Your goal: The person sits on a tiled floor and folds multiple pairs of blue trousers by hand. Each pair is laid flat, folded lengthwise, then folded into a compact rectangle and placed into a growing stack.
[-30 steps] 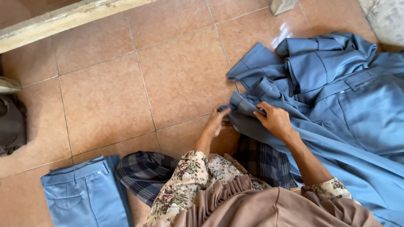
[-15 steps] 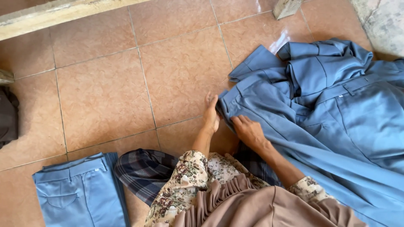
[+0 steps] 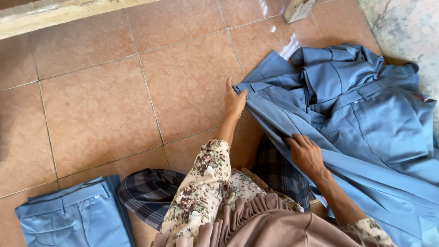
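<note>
A heap of blue-grey trousers (image 3: 366, 119) lies on the tiled floor at the right. My left hand (image 3: 234, 100) pinches the waistband corner of the top pair at the heap's left edge. My right hand (image 3: 305, 153) grips the same pair's fabric lower down, nearer my lap, so the cloth is stretched between both hands. The rest of that pair runs under my right forearm toward the lower right.
A folded pair of blue trousers (image 3: 73, 217) lies at the bottom left. Orange floor tiles (image 3: 100, 105) fill the middle. A pale stone ledge (image 3: 55, 16) runs along the top left, and a wooden leg (image 3: 297, 9) stands at the top.
My left hand has slid up and left along the waistband edge. My right hand has moved down the fabric toward me, drawing the trousers out straighter.
</note>
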